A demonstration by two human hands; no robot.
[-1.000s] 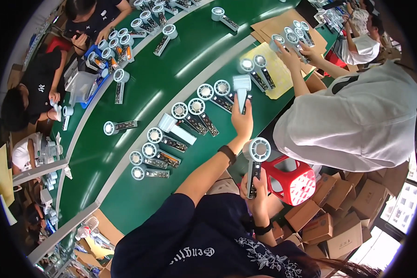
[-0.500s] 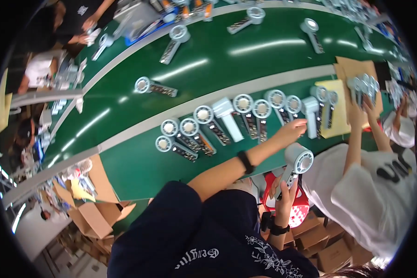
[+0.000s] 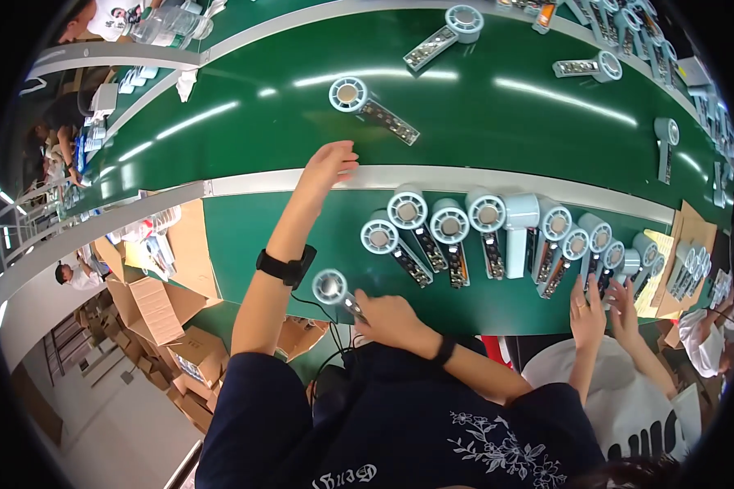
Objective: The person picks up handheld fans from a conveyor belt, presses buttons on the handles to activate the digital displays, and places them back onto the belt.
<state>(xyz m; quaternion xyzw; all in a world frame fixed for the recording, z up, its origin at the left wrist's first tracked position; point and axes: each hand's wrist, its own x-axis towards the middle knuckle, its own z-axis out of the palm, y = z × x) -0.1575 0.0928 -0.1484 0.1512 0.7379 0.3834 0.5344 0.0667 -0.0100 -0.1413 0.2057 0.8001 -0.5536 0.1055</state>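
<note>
My left hand, with a dark watch on its wrist, is stretched over the far metal rail, fingers extended and empty. Just beyond it, a handheld fan lies on the green belt, its round head pale blue and its handle exposing circuit parts; the hand is apart from it. Close to my body, my right hand grips another handheld fan by its handle, the round head pointing left. A row of similar fans lies on the near green table, most with uncovered handles.
A co-worker's hands are at the row's right end. More fans lie on the belt. Cardboard boxes stand at the left, and dark cables hang by the table's front edge. A metal rail divides table and belt.
My view has swung left. My left hand has gone from above the fan row to over the rail by the belt. My right hand has brought its fan in front of me.
</note>
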